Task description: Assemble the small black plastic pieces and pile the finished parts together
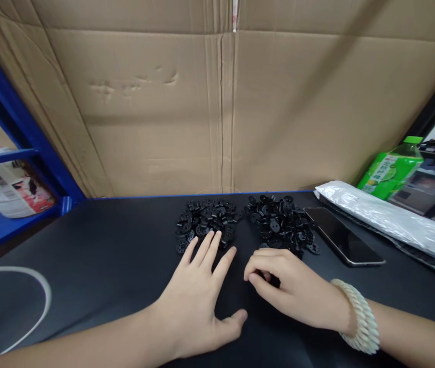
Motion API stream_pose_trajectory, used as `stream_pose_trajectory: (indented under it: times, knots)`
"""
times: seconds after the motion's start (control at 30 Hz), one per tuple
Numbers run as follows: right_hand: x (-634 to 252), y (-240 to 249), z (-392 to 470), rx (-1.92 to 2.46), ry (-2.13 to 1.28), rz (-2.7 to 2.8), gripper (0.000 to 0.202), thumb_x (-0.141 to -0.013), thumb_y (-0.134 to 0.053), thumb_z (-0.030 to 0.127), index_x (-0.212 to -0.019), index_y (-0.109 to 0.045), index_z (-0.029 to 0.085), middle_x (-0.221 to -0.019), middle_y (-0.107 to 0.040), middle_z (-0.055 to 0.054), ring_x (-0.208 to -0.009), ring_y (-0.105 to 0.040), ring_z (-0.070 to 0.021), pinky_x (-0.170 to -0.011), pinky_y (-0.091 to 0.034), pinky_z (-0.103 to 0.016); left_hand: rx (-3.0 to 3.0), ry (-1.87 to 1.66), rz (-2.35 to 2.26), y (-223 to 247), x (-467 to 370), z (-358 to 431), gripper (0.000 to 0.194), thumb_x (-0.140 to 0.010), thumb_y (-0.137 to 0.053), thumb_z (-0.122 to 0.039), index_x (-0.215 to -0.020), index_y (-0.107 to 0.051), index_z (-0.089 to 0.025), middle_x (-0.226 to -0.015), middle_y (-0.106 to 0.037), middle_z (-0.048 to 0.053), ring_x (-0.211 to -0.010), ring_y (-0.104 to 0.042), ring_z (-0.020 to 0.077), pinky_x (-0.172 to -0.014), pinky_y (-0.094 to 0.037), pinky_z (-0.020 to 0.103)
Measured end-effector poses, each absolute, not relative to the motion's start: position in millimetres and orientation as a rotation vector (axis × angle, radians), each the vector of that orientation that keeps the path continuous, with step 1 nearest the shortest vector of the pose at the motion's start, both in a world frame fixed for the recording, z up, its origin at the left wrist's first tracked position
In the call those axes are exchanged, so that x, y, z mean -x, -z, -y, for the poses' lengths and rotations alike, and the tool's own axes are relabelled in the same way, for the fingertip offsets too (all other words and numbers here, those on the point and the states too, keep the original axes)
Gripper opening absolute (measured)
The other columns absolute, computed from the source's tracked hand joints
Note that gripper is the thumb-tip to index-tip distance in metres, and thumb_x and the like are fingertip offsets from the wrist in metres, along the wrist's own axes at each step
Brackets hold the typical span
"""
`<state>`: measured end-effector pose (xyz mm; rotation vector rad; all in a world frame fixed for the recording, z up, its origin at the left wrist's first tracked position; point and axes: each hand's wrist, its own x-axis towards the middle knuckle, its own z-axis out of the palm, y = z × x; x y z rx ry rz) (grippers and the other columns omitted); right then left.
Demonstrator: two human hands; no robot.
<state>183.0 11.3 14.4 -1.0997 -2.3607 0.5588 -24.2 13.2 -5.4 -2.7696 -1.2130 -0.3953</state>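
Two heaps of small black plastic parts, many of them round discs with holes, lie side by side on the black tabletop. My left hand (198, 296) is spread flat, its fingertips at the near edge of the left heap (207, 214). Just in front of the right heap (282, 220), my right hand (288, 286) is curled with thumb and forefinger tips close together. Whatever may be inside those bent fingers is hidden. A pale twisted bracelet (359, 317) circles the right wrist.
A phone (345, 237) lies right of the heaps, beside a silvery plastic package (389, 220). Behind it stands a green-capped bottle (391, 171). Cardboard (156, 112) walls off the back. On the left are a white cable (44, 286) and a blue shelf frame (14, 112).
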Motion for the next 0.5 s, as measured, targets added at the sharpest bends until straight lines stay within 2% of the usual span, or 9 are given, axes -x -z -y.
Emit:
stream_pose_trajectory:
  times: [0.2,0.33,0.4,0.5]
  knots:
    - [-183,-17,-10,1.1,-0.569,2.365,0.017,-0.083,-0.047,0.011,-0.079,-0.061,0.018,-0.071,-0.06,-0.001,-0.066,-0.052,-0.0134,-0.064,-0.04,-0.026,2.769,0.384,1.214,5,23,-14,0.086,-0.069,-0.062,-0.052,-0.141,-0.038,-0.013,-0.148,-0.035,0.018,-0.14,-0.021,0.039,-0.112,-0.016,0.06]
    - [-185,-14,-11,1.136,-0.661,2.286,0.016,-0.083,-0.047,0.011,-0.081,-0.061,0.019,-0.072,-0.059,0.0,-0.065,-0.051,-0.013,-0.063,-0.04,-0.027,2.77,0.395,1.191,0,22,-12,0.086,-0.068,-0.062,-0.05,-0.14,-0.039,-0.009,-0.148,-0.033,0.021,-0.14,-0.019,0.0399,-0.111,-0.015,0.061]
    - [-186,-12,-13,1.17,-0.856,2.136,0.016,-0.083,-0.049,0.013,-0.093,-0.061,0.019,-0.073,-0.058,0.0,-0.064,-0.051,-0.0126,-0.062,-0.04,-0.027,2.773,0.424,1.141,-3,22,-9,0.086,-0.068,-0.062,-0.047,-0.141,-0.036,-0.007,-0.149,-0.031,0.022,-0.14,-0.019,0.0398,-0.111,-0.015,0.061]
    - [-186,-10,-14,1.109,-1.368,1.668,0.029,-0.086,-0.053,0.023,-0.115,-0.052,0.021,-0.083,-0.061,-0.001,-0.067,-0.053,-0.0129,-0.065,-0.044,-0.028,2.763,0.497,1.025,-5,21,-4,0.084,-0.069,-0.061,-0.04,-0.141,-0.034,-0.006,-0.15,-0.029,0.023,-0.139,-0.019,0.0402,-0.109,-0.013,0.063]
